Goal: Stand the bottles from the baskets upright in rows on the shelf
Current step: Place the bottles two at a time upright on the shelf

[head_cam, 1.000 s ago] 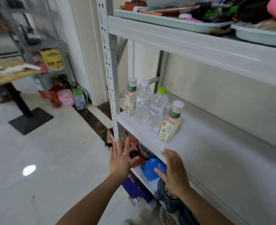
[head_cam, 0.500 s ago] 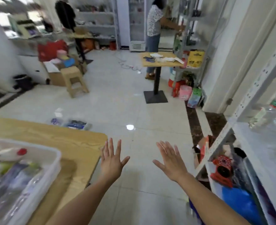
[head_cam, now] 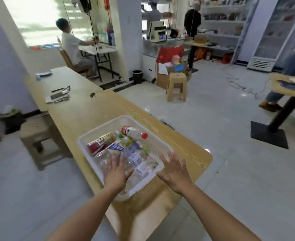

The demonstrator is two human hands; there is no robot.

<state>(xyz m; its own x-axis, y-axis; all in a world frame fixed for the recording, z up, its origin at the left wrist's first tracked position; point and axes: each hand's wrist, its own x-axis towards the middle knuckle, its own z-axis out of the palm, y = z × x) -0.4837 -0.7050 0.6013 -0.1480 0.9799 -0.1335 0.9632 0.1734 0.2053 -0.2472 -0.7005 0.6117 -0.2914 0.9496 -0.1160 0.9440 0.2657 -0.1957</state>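
Pale floor tiles and shop fittings fill the background; nearer, a long wooden table (head_cam: 94, 119) carries a white slotted basket (head_cam: 99, 128) at its near end. The bottles (head_cam: 134, 159) lie heaped on their sides inside it, mostly clear plastic, with a red-capped bottle (head_cam: 134, 132) resting on top at the far end. The shelf is out of view.

The left hand (head_cam: 116, 171) hovers over the near bottles and the right hand (head_cam: 175, 173) over the basket's right rim. On each the grip is apart, fingers straight and spread, holding nothing.

The step in hand looks like the pick-up. It would go best from the top of the heap, not by tugging one out from underneath, which could roll the rest. Closing round a bottle's body near the middle, one per hand, should make it easy to turn upright later. The clear bottles blur together here, so probably it is wise to feel for a single one before lifting.
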